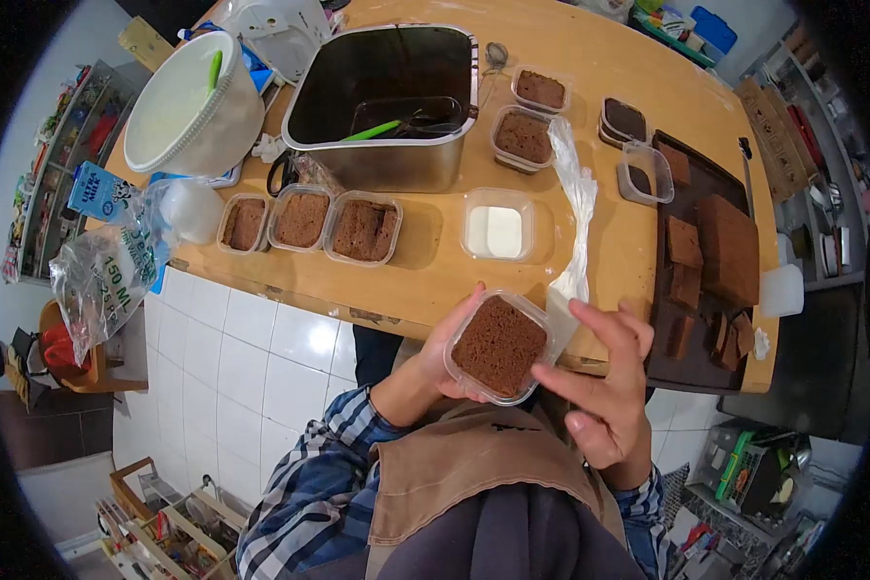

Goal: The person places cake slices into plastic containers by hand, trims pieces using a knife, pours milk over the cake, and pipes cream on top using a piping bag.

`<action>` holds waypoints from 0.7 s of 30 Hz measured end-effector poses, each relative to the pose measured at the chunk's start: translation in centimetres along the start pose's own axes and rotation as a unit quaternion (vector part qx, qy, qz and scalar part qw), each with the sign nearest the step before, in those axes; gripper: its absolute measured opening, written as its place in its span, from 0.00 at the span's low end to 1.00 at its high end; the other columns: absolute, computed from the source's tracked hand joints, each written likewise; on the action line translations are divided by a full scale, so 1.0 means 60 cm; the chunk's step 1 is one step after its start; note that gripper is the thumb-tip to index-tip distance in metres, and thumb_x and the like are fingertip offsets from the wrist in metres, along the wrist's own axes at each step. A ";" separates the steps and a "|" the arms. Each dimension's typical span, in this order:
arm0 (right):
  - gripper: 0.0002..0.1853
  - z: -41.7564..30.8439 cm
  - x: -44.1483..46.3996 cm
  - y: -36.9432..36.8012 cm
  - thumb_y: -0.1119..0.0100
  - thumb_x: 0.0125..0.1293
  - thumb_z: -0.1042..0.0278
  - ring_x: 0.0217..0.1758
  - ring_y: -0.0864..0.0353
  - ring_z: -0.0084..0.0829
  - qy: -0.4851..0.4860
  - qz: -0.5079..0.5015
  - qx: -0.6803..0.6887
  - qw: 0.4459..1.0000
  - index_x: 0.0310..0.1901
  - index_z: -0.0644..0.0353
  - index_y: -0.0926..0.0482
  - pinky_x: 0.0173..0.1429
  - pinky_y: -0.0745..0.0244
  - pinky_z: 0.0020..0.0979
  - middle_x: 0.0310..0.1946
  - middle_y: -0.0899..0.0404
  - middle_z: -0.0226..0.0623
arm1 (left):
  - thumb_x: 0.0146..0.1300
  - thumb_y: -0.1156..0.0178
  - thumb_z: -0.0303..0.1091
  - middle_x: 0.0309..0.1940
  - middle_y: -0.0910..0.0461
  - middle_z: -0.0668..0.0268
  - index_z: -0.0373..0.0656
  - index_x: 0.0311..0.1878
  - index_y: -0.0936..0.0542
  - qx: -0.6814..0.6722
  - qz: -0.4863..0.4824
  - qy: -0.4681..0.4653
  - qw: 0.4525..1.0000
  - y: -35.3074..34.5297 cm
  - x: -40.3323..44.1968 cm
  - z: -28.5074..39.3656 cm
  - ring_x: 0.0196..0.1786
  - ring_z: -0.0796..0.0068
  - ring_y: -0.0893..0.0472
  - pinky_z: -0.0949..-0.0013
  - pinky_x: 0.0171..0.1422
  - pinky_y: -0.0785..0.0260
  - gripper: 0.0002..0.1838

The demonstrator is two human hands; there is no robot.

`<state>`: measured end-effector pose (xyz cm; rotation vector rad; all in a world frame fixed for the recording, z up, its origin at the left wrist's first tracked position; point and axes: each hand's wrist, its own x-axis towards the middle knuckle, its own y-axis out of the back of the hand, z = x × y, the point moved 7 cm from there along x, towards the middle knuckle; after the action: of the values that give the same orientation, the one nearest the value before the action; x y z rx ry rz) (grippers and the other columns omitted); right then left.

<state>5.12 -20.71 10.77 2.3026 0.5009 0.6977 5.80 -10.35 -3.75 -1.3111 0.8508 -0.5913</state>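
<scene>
On the left of the tabletop [430,261], one printed clear plastic bag [101,285] hangs at the near edge beside one blue carton [101,191]; farther off stands one white bowl [224,130] holding one green utensil [215,72]. To the right, three cake tubs [297,246] form a row near one large metal pan [382,166], inside which lies one green-handled utensil [372,130]. One tub of white filling [498,258] stands singly right of the row.

Nearer, before the table edge, the left hand [440,358] has its grip closed around one clear tub [549,333], which contains one brown cake piece [500,346]. The right hand [609,387] has a wide grip, fingers spread, one fingertip at the tub's right rim; whether it touches the cake cannot be told.

Far of centre stand two further filled tubs [517,166]; right of them, one long white bag [575,198] extends nearward to the right hand. Farther right are two dark-filled tubs [657,181], then one dark tray [715,169] bearing one large cake block [728,251] and at least six smaller pieces [684,242]; overlap prevents an exact count. One white container [781,290] adjoins the tray's right side.
</scene>
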 end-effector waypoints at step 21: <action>0.13 -0.012 0.002 -0.041 0.42 0.41 0.60 0.56 0.37 0.47 0.036 -0.034 0.049 0.998 0.29 0.57 0.18 0.68 0.67 0.53 0.58 0.33 0.46 | 0.65 0.67 0.62 0.50 0.26 0.51 0.41 0.55 0.30 -0.043 -0.014 -0.002 0.999 -0.015 0.000 -0.002 0.49 0.56 0.23 0.55 0.47 0.27 0.34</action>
<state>4.39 -18.55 9.56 2.3460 0.6562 0.7407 5.80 -10.58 -2.90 -1.4037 0.8640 -0.5792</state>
